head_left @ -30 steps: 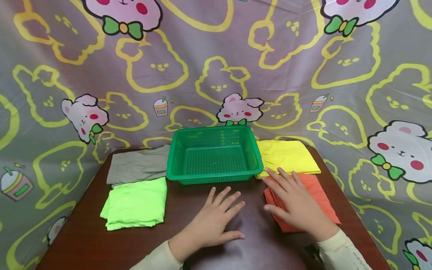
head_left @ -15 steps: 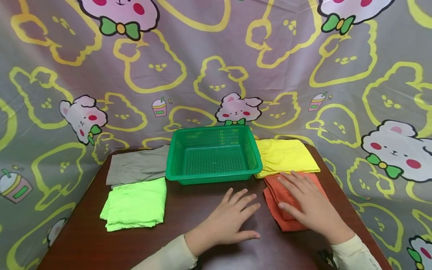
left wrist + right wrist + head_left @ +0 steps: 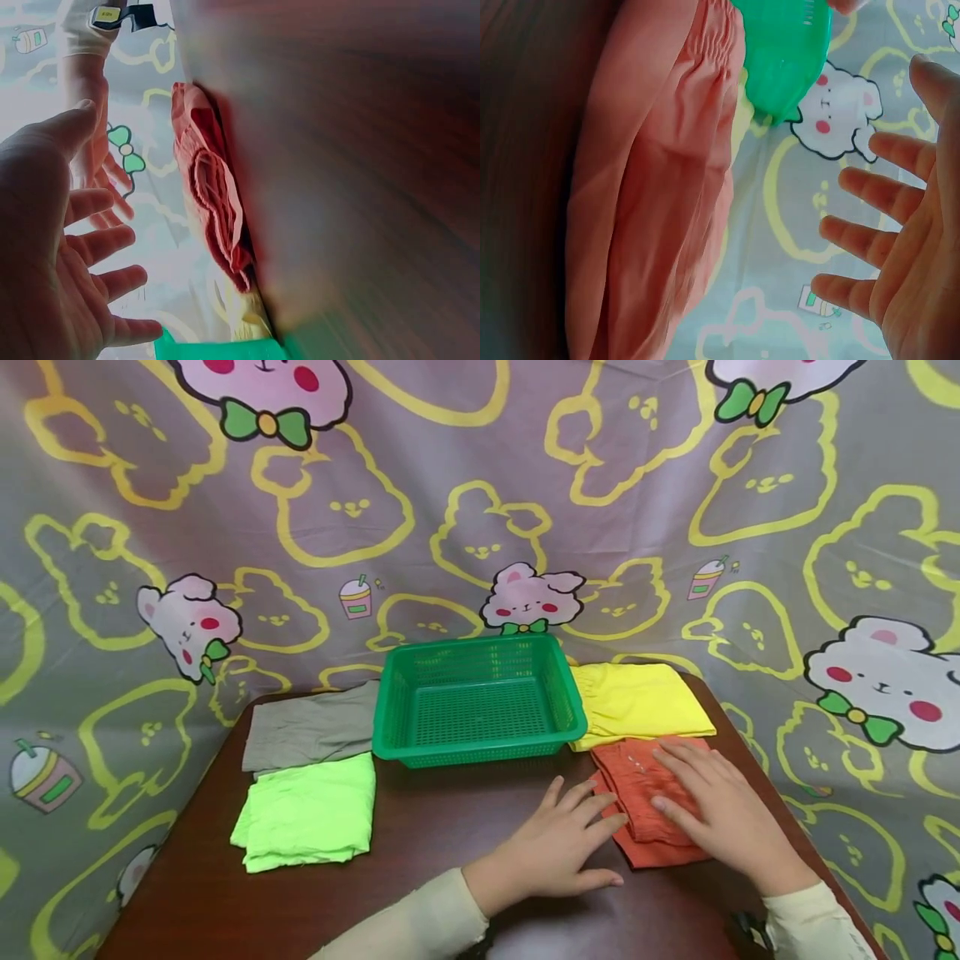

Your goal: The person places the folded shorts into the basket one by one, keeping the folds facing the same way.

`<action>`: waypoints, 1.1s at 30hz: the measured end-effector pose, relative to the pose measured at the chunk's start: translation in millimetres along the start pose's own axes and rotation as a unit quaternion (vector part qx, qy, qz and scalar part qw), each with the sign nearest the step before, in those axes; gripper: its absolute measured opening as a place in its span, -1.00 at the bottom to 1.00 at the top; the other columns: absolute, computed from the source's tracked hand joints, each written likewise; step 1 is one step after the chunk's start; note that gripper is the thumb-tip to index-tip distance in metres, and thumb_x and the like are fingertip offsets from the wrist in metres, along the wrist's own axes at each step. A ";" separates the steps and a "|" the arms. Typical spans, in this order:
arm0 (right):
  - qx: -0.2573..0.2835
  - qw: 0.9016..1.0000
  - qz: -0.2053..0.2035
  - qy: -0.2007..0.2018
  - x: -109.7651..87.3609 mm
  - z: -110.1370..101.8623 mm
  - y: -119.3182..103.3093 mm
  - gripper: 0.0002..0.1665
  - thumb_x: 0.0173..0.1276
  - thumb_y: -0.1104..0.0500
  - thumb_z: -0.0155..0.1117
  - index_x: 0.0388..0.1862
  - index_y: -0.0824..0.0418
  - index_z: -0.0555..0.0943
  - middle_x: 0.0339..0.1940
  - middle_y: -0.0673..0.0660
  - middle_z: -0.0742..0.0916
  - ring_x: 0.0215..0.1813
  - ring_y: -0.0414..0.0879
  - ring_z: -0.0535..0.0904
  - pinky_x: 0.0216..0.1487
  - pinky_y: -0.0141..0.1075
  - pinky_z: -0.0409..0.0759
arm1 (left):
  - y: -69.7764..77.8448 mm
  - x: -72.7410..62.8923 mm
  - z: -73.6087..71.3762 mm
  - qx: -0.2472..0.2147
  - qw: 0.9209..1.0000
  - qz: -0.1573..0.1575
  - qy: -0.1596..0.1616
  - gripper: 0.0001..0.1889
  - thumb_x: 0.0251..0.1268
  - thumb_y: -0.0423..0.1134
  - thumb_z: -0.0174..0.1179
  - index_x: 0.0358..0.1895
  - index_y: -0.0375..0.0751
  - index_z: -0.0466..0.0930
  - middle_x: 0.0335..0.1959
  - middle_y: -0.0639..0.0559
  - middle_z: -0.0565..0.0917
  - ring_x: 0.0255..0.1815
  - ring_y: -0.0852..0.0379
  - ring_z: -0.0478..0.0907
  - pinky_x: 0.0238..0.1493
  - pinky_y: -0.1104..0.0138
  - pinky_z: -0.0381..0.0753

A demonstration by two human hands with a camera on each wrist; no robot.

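An orange-red folded garment (image 3: pixel 637 793) with a gathered waistband lies at the right of the table. Over its right part my right hand (image 3: pixel 727 818) hovers with spread fingers; the right wrist view shows a gap between that hand and the garment (image 3: pixel 667 172). My left hand (image 3: pixel 547 852) is raised above the table just left of the garment, its fingers spread and holding nothing. In the left wrist view the garment (image 3: pixel 206 180) lies flat on the tabletop, beyond my left hand's fingers.
A green perforated basket (image 3: pixel 480 747) stands at the back middle. To its right lies a folded yellow garment (image 3: pixel 641 702), to its left a grey one (image 3: pixel 307 727), with a neon green one (image 3: pixel 307 814) in front of that. A patterned curtain (image 3: pixel 420 527) hangs behind the table (image 3: pixel 420 827).
Both hands have moved to the right. My right hand has shifted from the garment's left part to its right part, and my left hand has come close to its left edge.
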State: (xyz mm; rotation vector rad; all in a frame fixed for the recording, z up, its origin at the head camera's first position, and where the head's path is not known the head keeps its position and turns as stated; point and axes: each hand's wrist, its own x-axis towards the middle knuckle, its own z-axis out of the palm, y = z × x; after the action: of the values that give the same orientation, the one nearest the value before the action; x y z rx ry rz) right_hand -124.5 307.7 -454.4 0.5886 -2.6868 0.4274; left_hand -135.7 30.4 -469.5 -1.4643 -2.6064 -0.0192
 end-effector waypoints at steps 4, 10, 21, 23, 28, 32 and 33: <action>-0.002 1.000 0.011 -0.005 -4.7 -0.5 6.9 -0.17 0.35 -0.14 0.42 0.51 0.12 0.42 0.45 0.27 0.50 0.48 0.36 0.31 0.62 0.16 -0.04 | 7.7 19.0 3.9 -0.001 1.000 0.003 -0.024 -0.24 0.41 0.52 -0.16 0.56 0.28 0.23 0.60 0.12 0.23 0.65 -0.07 0.04 0.50 -0.24 0.17; -0.003 1.000 0.015 -0.001 -5.7 -3.2 15.3 -0.18 0.32 -0.13 0.45 0.47 0.16 0.46 0.42 0.30 0.51 0.44 0.36 0.33 0.63 0.15 -0.09 | 16.9 44.4 6.3 0.021 0.999 0.009 -0.034 -0.24 0.39 0.53 -0.17 0.56 0.30 0.24 0.59 0.14 0.23 0.64 -0.05 0.05 0.48 -0.23 0.20; -0.012 0.999 0.037 -0.014 -2.7 -7.2 29.2 -0.20 0.32 -0.09 0.45 0.45 0.19 0.47 0.40 0.35 0.52 0.43 0.41 0.28 0.59 0.31 -0.14 | 19.5 75.8 11.0 0.032 0.998 0.013 -0.044 -0.37 0.43 0.44 -0.06 0.49 0.41 0.30 0.59 0.18 0.23 0.65 -0.06 0.05 0.49 -0.25 0.14; -0.014 0.999 0.039 -0.019 -2.0 -6.4 32.6 -0.21 0.33 -0.08 0.45 0.46 0.19 0.47 0.40 0.36 0.51 0.44 0.42 0.27 0.58 0.32 -0.13 | 19.6 80.5 12.3 0.031 0.998 0.010 -0.050 -0.37 0.43 0.43 -0.04 0.50 0.43 0.28 0.59 0.20 0.22 0.65 -0.04 0.05 0.50 -0.24 0.13; -0.025 0.998 0.049 -0.027 -4.6 -1.1 42.3 -0.23 0.31 -0.02 0.46 0.43 0.23 0.48 0.39 0.38 0.51 0.40 0.46 0.31 0.54 0.39 -0.12 | 20.8 89.5 16.9 0.042 0.997 0.009 -0.071 -0.34 0.42 0.41 0.03 0.53 0.47 0.22 0.59 0.24 0.19 0.65 -0.03 0.02 0.55 -0.19 0.08; -0.030 0.997 0.054 -0.035 -7.4 6.0 49.0 -0.24 0.27 0.03 0.49 0.39 0.29 0.50 0.38 0.41 0.51 0.36 0.48 0.34 0.44 0.47 0.00 | 21.6 93.9 23.8 0.065 0.994 0.012 -0.092 -0.34 0.40 0.39 0.08 0.53 0.51 0.21 0.60 0.26 0.16 0.66 -0.04 -0.01 0.56 -0.15 0.08; -0.029 0.997 0.054 -0.040 -7.7 7.9 50.2 -0.25 0.27 0.03 0.49 0.38 0.29 0.51 0.38 0.42 0.51 0.36 0.48 0.35 0.41 0.47 0.05 | 21.8 94.5 25.5 0.070 0.993 0.012 -0.096 -0.34 0.39 0.40 0.08 0.52 0.52 0.21 0.60 0.27 0.16 0.66 -0.04 -0.02 0.55 -0.14 0.09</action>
State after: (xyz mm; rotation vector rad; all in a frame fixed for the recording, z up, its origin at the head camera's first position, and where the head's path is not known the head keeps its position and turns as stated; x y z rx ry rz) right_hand -142.7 351.0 -475.2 0.4535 -2.8067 0.3601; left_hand -168.7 124.1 -483.0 -1.5173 -2.6725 0.3169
